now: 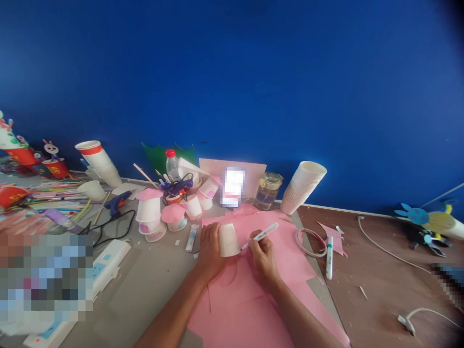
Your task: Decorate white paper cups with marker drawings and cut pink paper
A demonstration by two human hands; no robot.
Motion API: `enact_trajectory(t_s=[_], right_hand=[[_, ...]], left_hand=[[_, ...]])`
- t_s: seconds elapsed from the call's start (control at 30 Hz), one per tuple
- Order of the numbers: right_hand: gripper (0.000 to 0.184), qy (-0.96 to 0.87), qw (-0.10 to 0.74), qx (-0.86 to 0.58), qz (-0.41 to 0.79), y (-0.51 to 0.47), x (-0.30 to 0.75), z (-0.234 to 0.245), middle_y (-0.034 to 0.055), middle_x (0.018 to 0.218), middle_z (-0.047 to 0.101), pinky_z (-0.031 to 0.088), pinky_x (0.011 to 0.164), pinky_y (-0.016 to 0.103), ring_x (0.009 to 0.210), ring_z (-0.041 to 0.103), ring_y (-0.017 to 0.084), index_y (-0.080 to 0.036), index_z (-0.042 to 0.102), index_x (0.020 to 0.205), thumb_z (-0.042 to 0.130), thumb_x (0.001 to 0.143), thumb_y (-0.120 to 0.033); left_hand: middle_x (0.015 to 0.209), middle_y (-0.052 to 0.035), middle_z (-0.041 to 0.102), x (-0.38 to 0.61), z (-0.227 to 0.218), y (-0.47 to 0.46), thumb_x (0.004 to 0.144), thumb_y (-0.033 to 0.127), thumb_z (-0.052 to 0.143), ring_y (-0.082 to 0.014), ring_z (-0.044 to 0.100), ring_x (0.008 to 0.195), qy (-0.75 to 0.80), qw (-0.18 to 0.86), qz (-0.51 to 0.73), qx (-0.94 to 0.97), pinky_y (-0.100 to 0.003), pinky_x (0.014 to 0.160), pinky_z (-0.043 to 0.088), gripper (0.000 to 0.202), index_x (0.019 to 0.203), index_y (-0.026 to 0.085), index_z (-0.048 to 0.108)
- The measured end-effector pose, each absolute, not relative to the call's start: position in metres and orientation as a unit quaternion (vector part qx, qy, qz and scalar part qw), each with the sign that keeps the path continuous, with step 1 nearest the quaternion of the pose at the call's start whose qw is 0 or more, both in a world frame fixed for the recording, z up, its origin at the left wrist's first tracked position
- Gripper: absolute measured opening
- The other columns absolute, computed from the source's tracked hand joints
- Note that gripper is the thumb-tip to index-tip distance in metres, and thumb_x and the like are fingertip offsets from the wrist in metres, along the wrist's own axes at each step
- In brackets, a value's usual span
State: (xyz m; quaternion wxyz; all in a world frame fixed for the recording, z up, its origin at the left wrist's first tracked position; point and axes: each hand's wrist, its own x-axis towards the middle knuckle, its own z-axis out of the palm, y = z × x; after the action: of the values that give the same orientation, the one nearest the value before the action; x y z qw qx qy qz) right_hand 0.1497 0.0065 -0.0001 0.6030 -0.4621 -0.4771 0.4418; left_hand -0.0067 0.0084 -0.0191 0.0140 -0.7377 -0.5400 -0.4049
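A sheet of pink paper covers part of the grey table. On it, the left hand wraps an upturned white paper cup, hiding the far side. The cup looks light and easily dented, best held gently by its wall. The right hand pinches a marker, its point hard to make out.

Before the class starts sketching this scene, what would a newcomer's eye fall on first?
A large pink paper sheet fills the desk's middle, where the left hand holds a white paper cup and the right hand brings a marker to it. Behind them, a tilted stack of white paper cups leans against the vivid blue wall.
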Motion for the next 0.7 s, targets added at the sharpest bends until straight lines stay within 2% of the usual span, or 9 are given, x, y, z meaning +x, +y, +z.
enact_trajectory(t_s=[0.17,0.3,0.53,0.7], right_hand=[[0.016,-0.439,0.617,-0.461,0.462,0.0052,0.1497,0.0035,-0.0070,0.053,0.036,0.030,0.045,0.022,0.048,0.033,0.010,-0.020,0.047,0.065,0.057,0.075,-0.028],[0.016,-0.369,0.664,-0.450,0.468,0.0066,0.1513,0.0015,-0.0063,0.055,0.041,0.029,0.043,0.020,0.048,0.036,0.009,-0.020,0.050,0.068,0.059,0.076,-0.031],[0.022,-0.301,0.689,-0.453,0.479,0.0104,0.1516,0.0011,-0.0060,0.053,0.046,0.028,0.038,0.018,0.043,0.039,0.008,-0.019,0.052,0.075,0.063,0.076,-0.039],[0.028,-0.330,0.686,-0.453,0.464,0.0091,0.1489,0.0048,-0.0044,0.057,0.054,0.031,0.039,0.019,0.044,0.040,0.009,-0.020,0.056,0.099,0.053,0.086,-0.044]], left_hand=[[0.116,-0.0188,0.055,-0.0064,-0.0174,0.0085,0.071,0.023,0.061,-0.0343,0.054,0.109,-0.536,0.012,-0.403,-0.742,-0.056,0.096,0.042,0.063,0.128,0.013,0.034],[0.115,-0.0183,0.055,-0.0050,-0.0147,0.0080,0.069,0.020,0.064,-0.0323,0.053,0.110,-0.543,0.007,-0.404,-0.736,-0.055,0.098,0.041,0.064,0.126,0.012,0.035],[0.116,-0.0174,0.054,-0.0022,-0.0119,0.0066,0.069,0.018,0.062,-0.0317,0.052,0.110,-0.541,-0.001,-0.419,-0.729,-0.052,0.095,0.042,0.065,0.127,0.015,0.033],[0.113,-0.0151,0.055,-0.0001,-0.0102,0.0065,0.068,0.015,0.060,-0.0296,0.053,0.108,-0.528,-0.020,-0.430,-0.732,-0.050,0.091,0.045,0.064,0.126,0.016,0.033]])
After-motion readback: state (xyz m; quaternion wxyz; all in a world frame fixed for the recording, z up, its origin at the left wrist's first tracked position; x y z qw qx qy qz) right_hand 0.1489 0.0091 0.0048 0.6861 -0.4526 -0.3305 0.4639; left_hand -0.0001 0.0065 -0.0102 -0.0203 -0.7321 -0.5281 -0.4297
